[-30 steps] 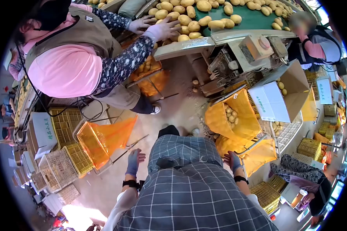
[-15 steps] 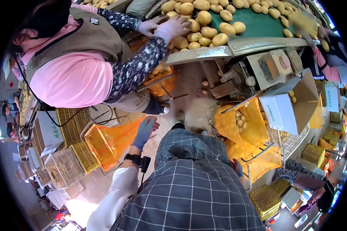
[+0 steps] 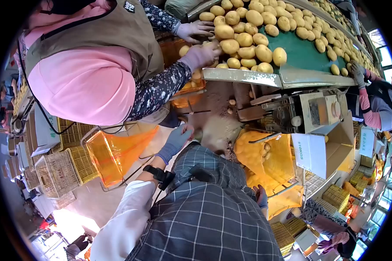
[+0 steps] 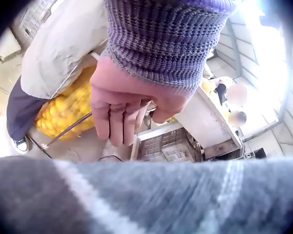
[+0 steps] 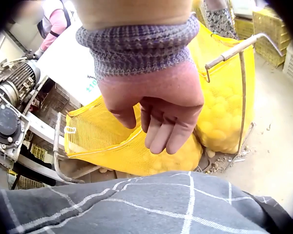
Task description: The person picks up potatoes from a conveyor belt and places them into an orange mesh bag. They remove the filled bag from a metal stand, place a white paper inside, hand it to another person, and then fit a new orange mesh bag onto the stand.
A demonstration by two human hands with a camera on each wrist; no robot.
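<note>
My gloved left hand [image 3: 177,139] hangs in front of my checked apron [image 3: 204,209], holding nothing. Its fingers are loosely bent in the left wrist view, where a potato-filled mesh bag [image 4: 66,114] shows behind it. Down by my other side, my right hand [image 3: 261,196] is partly hidden by the apron in the head view. The right wrist view shows that hand with slack, bent fingers and nothing in them. Behind it are an orange-yellow mesh bag [image 5: 97,134] held open on a metal frame and another bag [image 5: 222,117] full of potatoes.
Ahead, potatoes [image 3: 245,40] cover much of a green conveyor belt [image 3: 292,48] with a metal edge. A person in a pink hood [image 3: 89,82] sorts there at left. Machinery [image 3: 309,111] and a white carton [image 3: 309,154] stand right; an orange bag [image 3: 106,156] and crates [image 3: 56,174] left.
My left hand has risen and come forward across my front. My right hand has drawn back beside the apron. The conveyor looks nearer, and the person in pink has shifted their hands among the potatoes.
</note>
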